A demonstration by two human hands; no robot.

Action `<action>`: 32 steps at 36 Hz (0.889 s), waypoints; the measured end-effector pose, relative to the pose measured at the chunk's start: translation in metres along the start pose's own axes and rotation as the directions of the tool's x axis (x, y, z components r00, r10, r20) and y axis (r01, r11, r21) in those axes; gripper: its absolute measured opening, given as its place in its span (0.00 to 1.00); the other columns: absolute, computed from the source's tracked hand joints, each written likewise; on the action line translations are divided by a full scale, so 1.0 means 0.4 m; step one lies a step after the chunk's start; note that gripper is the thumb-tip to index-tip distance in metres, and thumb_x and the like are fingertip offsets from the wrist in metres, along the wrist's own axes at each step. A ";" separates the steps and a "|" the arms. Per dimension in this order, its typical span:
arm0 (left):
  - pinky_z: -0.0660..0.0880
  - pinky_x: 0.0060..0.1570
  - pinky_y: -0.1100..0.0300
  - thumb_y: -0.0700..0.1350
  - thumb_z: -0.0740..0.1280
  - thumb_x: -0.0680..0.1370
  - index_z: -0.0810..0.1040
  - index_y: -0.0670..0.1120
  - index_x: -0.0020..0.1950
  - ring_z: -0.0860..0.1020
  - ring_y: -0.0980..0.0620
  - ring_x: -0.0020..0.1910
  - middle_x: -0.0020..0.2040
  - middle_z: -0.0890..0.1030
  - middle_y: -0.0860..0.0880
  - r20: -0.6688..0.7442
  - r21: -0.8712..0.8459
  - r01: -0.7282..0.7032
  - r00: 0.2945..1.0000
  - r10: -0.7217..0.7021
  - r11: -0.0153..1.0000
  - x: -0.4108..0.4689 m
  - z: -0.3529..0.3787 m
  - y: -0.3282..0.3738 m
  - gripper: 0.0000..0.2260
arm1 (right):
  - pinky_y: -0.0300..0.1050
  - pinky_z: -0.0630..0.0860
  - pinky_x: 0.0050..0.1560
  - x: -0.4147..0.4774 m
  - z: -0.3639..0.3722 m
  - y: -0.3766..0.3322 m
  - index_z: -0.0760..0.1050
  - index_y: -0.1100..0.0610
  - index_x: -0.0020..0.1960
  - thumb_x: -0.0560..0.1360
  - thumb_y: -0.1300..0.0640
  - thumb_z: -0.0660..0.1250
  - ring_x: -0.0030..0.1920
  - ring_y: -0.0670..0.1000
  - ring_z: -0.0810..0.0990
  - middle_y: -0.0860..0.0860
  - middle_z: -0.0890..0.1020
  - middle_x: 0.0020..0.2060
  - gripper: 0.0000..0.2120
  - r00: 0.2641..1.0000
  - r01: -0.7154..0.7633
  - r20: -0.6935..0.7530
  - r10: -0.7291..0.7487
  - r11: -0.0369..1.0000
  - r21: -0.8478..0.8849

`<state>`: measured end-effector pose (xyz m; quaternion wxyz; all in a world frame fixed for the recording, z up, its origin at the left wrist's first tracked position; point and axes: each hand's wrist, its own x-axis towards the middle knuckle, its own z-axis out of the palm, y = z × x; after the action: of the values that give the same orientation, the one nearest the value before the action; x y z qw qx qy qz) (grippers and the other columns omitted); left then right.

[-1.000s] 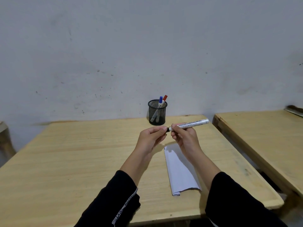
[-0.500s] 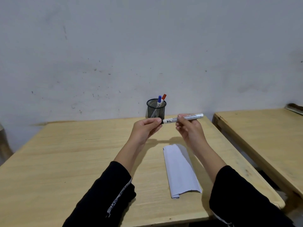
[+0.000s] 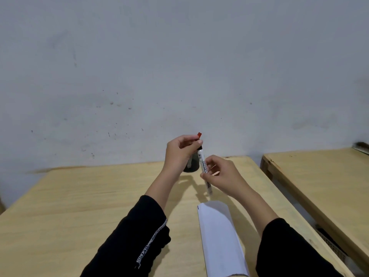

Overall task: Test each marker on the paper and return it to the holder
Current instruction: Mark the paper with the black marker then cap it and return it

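Note:
I hold a white marker (image 3: 204, 166) nearly upright in front of the holder. My right hand (image 3: 223, 174) grips its barrel near the middle. My left hand (image 3: 180, 151) pinches its black top end. The black mesh holder (image 3: 192, 166) stands at the table's far edge, mostly hidden behind my left hand. A red-capped marker (image 3: 199, 134) pokes up from it above my fingers. The folded white paper (image 3: 219, 236) lies on the table below my right hand.
The light wooden table (image 3: 89, 206) carries the holder and paper. A second wooden table (image 3: 319, 176) stands to the right across a narrow gap. A grey wall rises right behind both tables.
Both hands have risen toward the holder. The marker has turned from almost level to nearly upright, black end up. My left hand now covers most of the holder and the blue marker.

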<state>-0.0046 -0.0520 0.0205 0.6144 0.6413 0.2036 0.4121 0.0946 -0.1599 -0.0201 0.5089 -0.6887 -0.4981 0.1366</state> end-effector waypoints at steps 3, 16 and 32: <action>0.76 0.47 0.67 0.44 0.72 0.73 0.82 0.45 0.49 0.81 0.60 0.41 0.42 0.84 0.49 -0.004 0.209 -0.058 0.998 0.060 0.976 0.138 -0.024 -0.071 0.07 | 0.29 0.70 0.32 0.160 0.004 0.063 0.72 0.53 0.40 0.69 0.64 0.70 0.29 0.41 0.72 0.47 0.74 0.35 0.09 0.999 -0.035 -0.026 0.034 0.999 -0.036; 0.60 0.52 0.66 0.47 0.73 0.71 0.67 0.49 0.67 0.64 0.60 0.57 0.55 0.66 0.56 0.064 0.582 0.018 0.996 -0.068 0.813 0.112 -0.080 -0.282 0.26 | 0.50 0.78 0.53 0.264 0.003 0.114 0.65 0.56 0.55 0.73 0.61 0.66 0.49 0.53 0.80 0.54 0.80 0.46 0.14 0.940 -0.056 -0.324 0.109 0.984 0.170; 0.71 0.59 0.60 0.48 0.76 0.66 0.67 0.52 0.67 0.73 0.55 0.60 0.61 0.73 0.52 -0.011 0.411 -0.038 0.999 0.046 0.911 0.171 -0.056 -0.318 0.32 | 0.26 0.67 0.29 0.327 0.029 0.073 0.69 0.59 0.50 0.71 0.64 0.66 0.34 0.45 0.73 0.48 0.75 0.35 0.09 0.967 -0.149 -0.198 0.160 0.986 0.069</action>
<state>0.0488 0.0351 -0.0839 0.4548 0.7562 0.2781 0.3795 0.1635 -0.0452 -0.0081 0.5630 -0.7220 -0.3843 0.1181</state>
